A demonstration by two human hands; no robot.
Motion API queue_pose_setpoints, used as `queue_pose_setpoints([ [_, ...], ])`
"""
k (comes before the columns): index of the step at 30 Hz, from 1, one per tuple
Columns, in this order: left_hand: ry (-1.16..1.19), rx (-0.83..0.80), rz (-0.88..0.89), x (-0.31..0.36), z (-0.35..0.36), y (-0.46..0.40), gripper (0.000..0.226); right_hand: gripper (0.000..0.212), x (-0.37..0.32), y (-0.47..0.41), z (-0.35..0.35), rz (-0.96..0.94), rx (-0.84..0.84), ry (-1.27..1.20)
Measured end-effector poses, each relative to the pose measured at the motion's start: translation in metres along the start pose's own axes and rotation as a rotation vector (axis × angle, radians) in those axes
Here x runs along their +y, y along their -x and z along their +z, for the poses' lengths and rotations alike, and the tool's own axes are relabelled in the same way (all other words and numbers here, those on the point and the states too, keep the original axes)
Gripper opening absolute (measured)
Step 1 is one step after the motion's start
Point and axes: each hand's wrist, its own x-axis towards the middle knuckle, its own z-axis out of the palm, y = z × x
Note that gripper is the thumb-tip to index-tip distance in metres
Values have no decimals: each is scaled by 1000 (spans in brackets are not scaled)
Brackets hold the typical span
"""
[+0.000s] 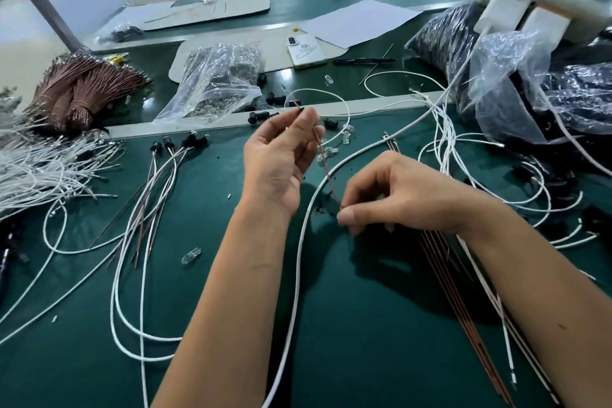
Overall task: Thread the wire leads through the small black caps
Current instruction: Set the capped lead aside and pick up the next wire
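A thin brown wire lead (pixel 326 166) is held taut above the green work mat (pixel 205 275), running on a slant between the two hands. Its upper end is pinched between the thumb and curled fingers of the left hand (pixel 281 156), where a small dark piece shows at the fingertips; whether this is a cap cannot be told. Its lower end is pinched by the thumb and forefinger of the right hand (pixel 394 195), which hangs just above the mat. A long white wire (pixel 299 262) curves across the mat between the forearms. Small black caps (pixel 258 116) lie scattered near a pale strip beyond the hands, beside clear LED bulbs (pixel 346 134). Finished leads with caps fitted (pixel 178 149) are fanned out at left. A bundle of brown leads (pixel 79 93) sits at far left, and a clear plastic bag (pixel 215 83) lies behind the caps.
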Motion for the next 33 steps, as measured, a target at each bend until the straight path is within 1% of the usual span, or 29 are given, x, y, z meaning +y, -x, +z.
queue_pose_setpoints([
  [1,4,-6,3,2,-1,0,18,18,0,0,0,-14,33,-66],
  [3,-28,-43,-1,2,0,3,25,30,0,-3,3,-25,167,-225],
  [4,-49,-66,-10,0,2,5,30,30,1,-6,5,-27,224,-284],
  [6,-82,-99,-25,-4,7,8,31,19,1,-9,8,-22,267,-328],
  [7,-84,-102,-28,-5,8,9,27,15,2,-8,8,-17,231,-320],
  [9,-49,-84,-24,-5,8,7,15,16,4,-3,4,-9,38,-282],
  [10,-31,-76,-18,-4,7,7,15,18,4,0,1,10,-75,-270],
  [12,-65,-90,2,-3,5,6,23,20,3,6,-6,55,-235,-255],
  [14,-107,-128,5,-7,8,10,28,22,-1,9,-9,70,-292,-216],
  [15,-110,-145,-9,-10,10,11,29,25,-2,11,-11,71,-271,-201],
  [16,-126,-153,-23,-13,13,12,30,28,-5,11,-13,74,-187,-190],
  [17,-163,-155,-31,-16,14,13,31,34,-7,10,-16,80,-18,-181],
  [18,-212,-155,-36,-19,16,13,29,41,-7,10,-20,81,231,-114],
  [19,-254,-154,-44,-21,16,13,25,49,-4,11,-26,88,522,48],
  [20,-280,-156,-57,-24,16,13,20,50,-1,12,-33,125,802,307],
  [21,-293,-160,-69,-25,17,14,16,46,4,16,-41,208,1021,569],
  [22,-306,-165,-72,-27,17,14,15,41,7,21,-48,331,1139,720],
  [23,-326,-171,-64,-28,18,14,14,39,8,25,-53,465,1155,760],
  [24,-350,-176,-49,-29,18,14,14,41,10,26,-57,601,1101,757],
  [25,-370,-185,-33,-30,18,13,13,46,11,26,-58,718,1006,743],
  [26,-384,-196,-23,-31,18,13,11,49,13,26,-58,788,921,729],
  [27,-393,-203,-18,-32,18,14,10,47,14,25,-55,799,874,719],
  [28,-398,-207,-18,-32,17,13,10,42,11,24,-52,757,877,707],
  [30,-409,-208,-31,-32,17,13,10,31,9,22,-51,601,991,708],
  [33,-460,-244,-60,-31,17,13,10,30,6,22,-53,341,1200,716],
])
